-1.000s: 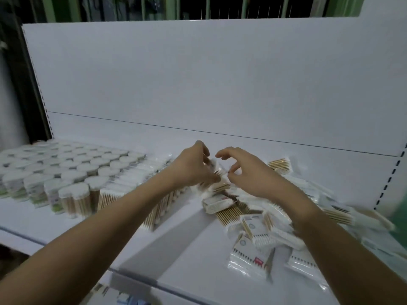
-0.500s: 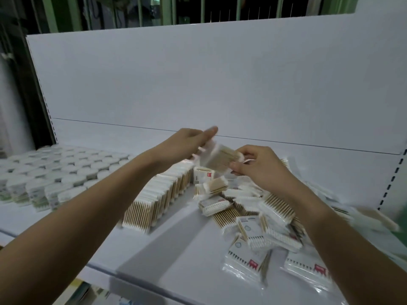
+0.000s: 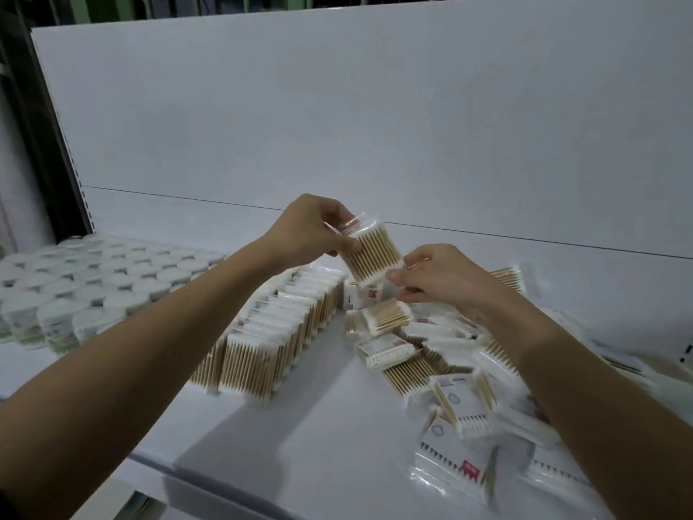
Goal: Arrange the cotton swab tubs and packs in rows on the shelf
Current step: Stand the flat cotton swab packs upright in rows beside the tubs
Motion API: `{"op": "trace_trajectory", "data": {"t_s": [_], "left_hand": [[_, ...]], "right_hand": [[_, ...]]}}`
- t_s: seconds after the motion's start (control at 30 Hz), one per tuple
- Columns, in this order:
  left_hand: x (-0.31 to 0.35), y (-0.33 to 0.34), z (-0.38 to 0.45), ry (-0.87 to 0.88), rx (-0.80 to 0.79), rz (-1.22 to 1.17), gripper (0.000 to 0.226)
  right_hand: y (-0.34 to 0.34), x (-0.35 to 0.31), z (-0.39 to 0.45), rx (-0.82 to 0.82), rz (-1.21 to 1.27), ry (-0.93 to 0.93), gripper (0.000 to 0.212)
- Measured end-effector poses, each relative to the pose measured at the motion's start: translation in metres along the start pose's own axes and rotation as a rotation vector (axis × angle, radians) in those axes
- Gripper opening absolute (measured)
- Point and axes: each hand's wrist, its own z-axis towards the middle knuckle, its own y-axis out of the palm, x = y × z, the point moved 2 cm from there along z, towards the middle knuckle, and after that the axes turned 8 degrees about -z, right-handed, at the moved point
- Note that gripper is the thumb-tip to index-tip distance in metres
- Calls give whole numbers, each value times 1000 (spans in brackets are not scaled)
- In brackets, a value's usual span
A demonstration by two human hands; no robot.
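- Cotton swab pack, head view: it is being held in the air between both hands, above the far end of the row of standing packs and clear of the shelf.
- Left hand is gripping the pack's upper left corner, thumb on the near face and fingers curled behind it.
- Right hand is pinching the lower right corner between thumb and fingertips; the remaining fingers are curled loosely over the loose pile of packs.
- Long axis of the swabs is running from upper left to lower right, so the pack is lying tilted across the gap between the hands; the row's free end is sitting just below and to the left, nearer the left hand.
- Judgement: the pack is needing to be turned upright, sticks vertical, before it is slotted against the last standing pack.
- Materials: clear crinkled film over pale wooden sticks with white cotton tips; a flat, slightly flexible rectangular block.
- Round white-lidded tubs are standing in close rows at the far left.
- Loose packs at right are lying flat and overlapping, some showing printed labels; detail there is blurred.
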Motion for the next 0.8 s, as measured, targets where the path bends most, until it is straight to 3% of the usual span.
{"op": "trace_trajectory", "data": {"t_s": [0.1, 0.27, 0.43, 0.57, 0.67, 0.8], "left_hand": [[-23, -14, 17, -19, 111, 37, 21], [-56, -20, 43, -13, 118, 95, 24], [-61, -20, 73, 105, 41, 225, 24], [-63, -20, 91, 188, -24, 274, 26], [-74, -12, 103, 212, -141, 325, 30], [-82, 1, 108, 282, -231, 398, 35]], "right_hand": [[10, 1, 25, 58, -428, -10, 31], [55, 11, 59, 5, -743, -73, 21], [86, 24, 85, 99, -850, -111, 22], [97, 26, 96, 37, -1097, -40, 35], [103, 26, 91, -67, -1082, -2, 23], [106, 24, 71, -47, -1000, -12, 12]]}}
